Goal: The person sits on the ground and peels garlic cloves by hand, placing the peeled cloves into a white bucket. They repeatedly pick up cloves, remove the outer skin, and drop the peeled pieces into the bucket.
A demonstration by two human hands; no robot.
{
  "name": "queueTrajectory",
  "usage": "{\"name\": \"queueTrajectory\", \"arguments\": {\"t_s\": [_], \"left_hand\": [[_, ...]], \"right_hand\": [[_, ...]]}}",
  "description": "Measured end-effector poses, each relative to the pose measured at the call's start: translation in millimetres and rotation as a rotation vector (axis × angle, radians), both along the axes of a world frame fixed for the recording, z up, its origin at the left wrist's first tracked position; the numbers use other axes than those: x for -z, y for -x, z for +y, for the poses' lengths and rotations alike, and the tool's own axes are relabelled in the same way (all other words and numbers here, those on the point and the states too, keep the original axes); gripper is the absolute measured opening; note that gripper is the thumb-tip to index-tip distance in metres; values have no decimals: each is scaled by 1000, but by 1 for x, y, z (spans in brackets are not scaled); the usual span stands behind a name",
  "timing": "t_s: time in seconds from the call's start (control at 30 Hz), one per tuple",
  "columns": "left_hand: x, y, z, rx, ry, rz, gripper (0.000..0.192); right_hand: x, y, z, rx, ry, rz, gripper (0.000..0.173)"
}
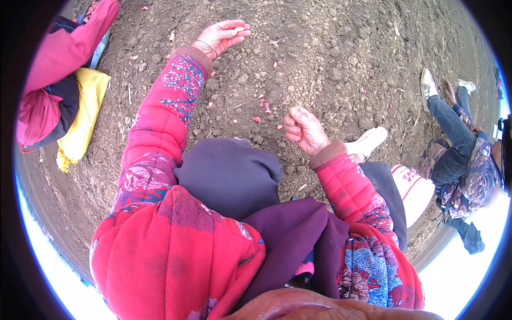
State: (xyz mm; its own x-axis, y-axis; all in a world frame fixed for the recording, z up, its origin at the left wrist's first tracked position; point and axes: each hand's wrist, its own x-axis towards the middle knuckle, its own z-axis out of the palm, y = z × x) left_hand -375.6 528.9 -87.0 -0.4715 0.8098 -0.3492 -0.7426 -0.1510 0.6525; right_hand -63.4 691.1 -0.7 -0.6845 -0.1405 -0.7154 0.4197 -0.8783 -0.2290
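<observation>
My left hand (224,38) reaches out low over the tilled soil (320,44), palm partly turned up. A small pale piece (239,29) lies between its thumb and fingers; whether it is a seed or a clod I cannot tell. My right hand (305,129) is nearer my body, above the soil, with its fingers curled into a fist. What the fist may contain is hidden. Small pinkish-red pieces (257,119) lie scattered on the ground between my hands, and another red piece (275,64) lies farther out.
My dark-trousered knee (228,172) is bent in front of me, and my pale shoe (368,141) rests at the right. A person in a pink sleeve (60,60) is at the left beside a yellow sack (86,108). Another person (460,148) sits at the right, near a white sack (414,192).
</observation>
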Motion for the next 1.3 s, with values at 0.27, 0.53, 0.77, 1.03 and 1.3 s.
{"name": "queueTrajectory", "arguments": {"t_s": [0.27, 0.53, 0.77, 1.03, 1.3], "left_hand": [[0, -8, 59, 38, 383, 513, 22], [28, -11, 132, 258, 529, 1471, 14], [59, -6, 154, 378, 638, 1683, 17], [79, -7, 172, 254, 811, 1916, 12], [27, -19, 139, 145, 570, 1869, 11]], "right_hand": [[10, 2, 9, -26, -15, -42, 14], [18, 7, 18, -24, -2, -94, 12], [34, -1, 34, 9, -17, -130, 8], [36, -19, 123, 485, -88, -100, 19], [28, -17, 121, 324, -102, 97, 30]]}}
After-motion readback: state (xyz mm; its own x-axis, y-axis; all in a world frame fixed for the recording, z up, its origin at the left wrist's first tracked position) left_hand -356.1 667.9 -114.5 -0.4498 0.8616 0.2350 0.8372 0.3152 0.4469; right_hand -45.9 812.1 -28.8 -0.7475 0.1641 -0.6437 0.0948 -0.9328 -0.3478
